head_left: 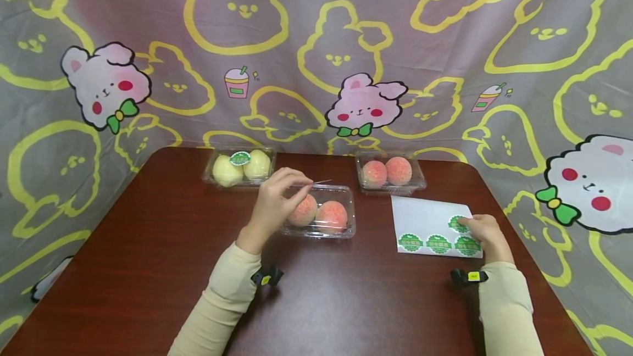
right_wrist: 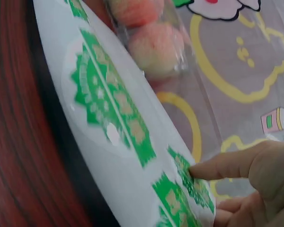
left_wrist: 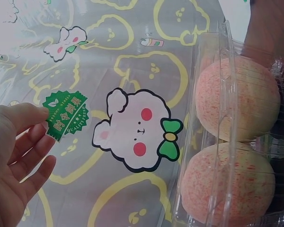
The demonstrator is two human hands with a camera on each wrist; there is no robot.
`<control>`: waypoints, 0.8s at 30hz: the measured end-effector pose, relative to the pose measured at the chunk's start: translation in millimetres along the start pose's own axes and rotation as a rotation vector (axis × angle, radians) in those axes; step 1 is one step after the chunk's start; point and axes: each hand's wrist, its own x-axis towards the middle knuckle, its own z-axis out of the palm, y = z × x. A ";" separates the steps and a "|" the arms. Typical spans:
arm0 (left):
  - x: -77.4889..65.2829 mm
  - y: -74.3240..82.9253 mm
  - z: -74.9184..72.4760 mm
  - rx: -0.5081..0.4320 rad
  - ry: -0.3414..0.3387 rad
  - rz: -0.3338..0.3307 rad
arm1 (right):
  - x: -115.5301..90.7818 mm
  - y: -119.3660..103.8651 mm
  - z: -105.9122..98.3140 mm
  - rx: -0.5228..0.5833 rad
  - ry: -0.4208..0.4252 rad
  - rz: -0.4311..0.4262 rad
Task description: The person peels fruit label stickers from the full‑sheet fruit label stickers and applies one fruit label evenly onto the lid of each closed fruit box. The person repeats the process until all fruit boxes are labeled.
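Note:
Between thumb and finger my left hand pinches a green scalloped sticker, which looks edge-on and thin in the head view. It hovers over the near left part of a clear plastic box holding two peaches. With the thumb on top, my right hand grips the right edge of a white sticker sheet. Several green stickers remain along the sheet's lower edge, and one lies under the right thumb.
At the back left stands a clear box of two yellow-green fruits, a green sticker on its lid. Another clear box with two peaches sits at the back right. A patterned curtain hangs behind the brown table.

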 end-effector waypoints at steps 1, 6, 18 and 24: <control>0.0 -0.4 0.1 0.000 -0.002 -0.001 | 0.3 1.7 -1.9 -0.016 0.036 0.021; 0.0 -2.4 0.7 0.001 -0.010 -0.006 | 1.8 10.4 -8.8 -0.111 0.213 0.096; -0.7 -6.1 1.0 0.014 -0.024 -0.033 | 2.6 13.8 -5.0 -0.336 0.350 0.046; -1.0 -8.2 0.3 0.026 -0.031 -0.044 | -3.5 1.3 7.1 -0.342 0.406 -0.036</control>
